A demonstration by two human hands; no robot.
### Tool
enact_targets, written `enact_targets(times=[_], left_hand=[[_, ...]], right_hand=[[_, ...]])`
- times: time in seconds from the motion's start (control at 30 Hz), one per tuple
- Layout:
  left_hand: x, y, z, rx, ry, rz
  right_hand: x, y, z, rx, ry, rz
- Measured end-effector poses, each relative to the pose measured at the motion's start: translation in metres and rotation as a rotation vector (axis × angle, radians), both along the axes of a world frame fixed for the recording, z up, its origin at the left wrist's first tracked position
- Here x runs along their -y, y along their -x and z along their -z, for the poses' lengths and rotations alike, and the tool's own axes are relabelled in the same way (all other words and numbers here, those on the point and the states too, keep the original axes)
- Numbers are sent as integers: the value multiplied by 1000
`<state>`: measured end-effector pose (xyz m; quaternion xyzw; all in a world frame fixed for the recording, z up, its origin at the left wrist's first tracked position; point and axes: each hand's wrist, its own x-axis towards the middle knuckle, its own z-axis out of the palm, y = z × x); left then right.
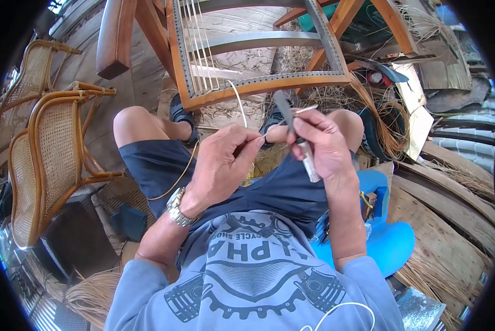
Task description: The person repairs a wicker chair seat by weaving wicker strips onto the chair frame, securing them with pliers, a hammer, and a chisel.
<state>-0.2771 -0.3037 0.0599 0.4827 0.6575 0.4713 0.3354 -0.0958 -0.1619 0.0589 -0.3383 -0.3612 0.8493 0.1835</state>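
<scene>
My left hand is above my lap, thumb and index finger pinched on a thin cane strand that trails down past my wrist. To its right, my right hand is wrapped round a knife, blade pointing up and light handle below. The end of a strand also sticks out between its fingers. In front of me stands a wooden chair frame with small holes along its seat edge. Several pale strands are strung across its left side, and a white strand hangs from its front rail towards my hands.
Two rattan chairs with woven cane stand at the left. A blue plastic stool is beside my right arm. Bundles of brown cane and wooden boards lie at the right. Cane scraps litter the floor under the frame.
</scene>
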Motion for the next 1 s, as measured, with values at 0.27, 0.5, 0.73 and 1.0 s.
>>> enact_targets(times=[0.27, 0.5, 0.73, 1.0], left_hand=[[1, -2, -14, -47, -116, 17], [37, 33, -5, 139, 144, -256], [13, 31, -1, 286, 132, -302], [-32, 25, -45, 38, -267, -403]], right_hand=[[-39, -29, -22, 152, -230, 326], [-86, -211, -48, 345, -442, 646], [68, -338, 90, 1261, -499, 549], [230, -397, 202, 1898, -584, 174]])
